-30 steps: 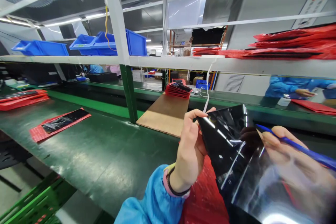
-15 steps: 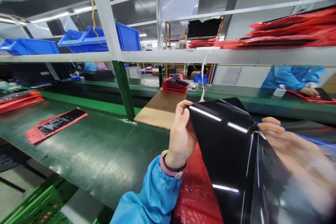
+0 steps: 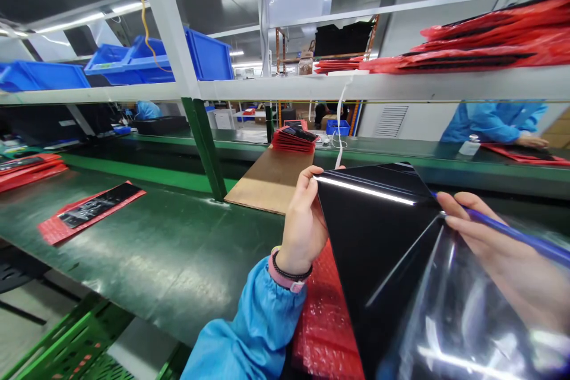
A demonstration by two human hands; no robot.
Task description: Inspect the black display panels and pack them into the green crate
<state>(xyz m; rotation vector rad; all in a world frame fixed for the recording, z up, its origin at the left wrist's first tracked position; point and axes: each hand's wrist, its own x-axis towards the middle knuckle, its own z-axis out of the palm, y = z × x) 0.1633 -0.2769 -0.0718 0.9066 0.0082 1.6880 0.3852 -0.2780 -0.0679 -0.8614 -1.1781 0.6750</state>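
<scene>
A glossy black screen panel [image 3: 356, 237] is held tilted in front of me. My left hand [image 3: 303, 219] grips its upper left edge, thumb on the face and fingers behind. My right hand [image 3: 494, 243] is closed at the panel's right edge, pinching clear protective film [image 3: 463, 303] between its fingertips. The film is partly lifted off the face, with a fold line running down to the left. A blue pen-like stick [image 3: 512, 231] also lies between my right fingers. Red bubble wrap [image 3: 329, 320] lies beneath the panel.
A red pouch with a dark panel [image 3: 100, 205] lies on the green bench [image 3: 178, 273]. Behind is a brown board [image 3: 271, 181] bearing stacked red pouches [image 3: 294, 138]. Overhead, a white shelf [image 3: 285, 90] holds blue bins [image 3: 209, 53] and red packs [image 3: 481, 41]. A blue-sleeved co-worker [image 3: 490, 119] works opposite.
My right hand has drawn the film further off the panel, and the lifted part spreads wider toward the lower right. The blue stick shows more clearly. My left hand keeps its grip.
</scene>
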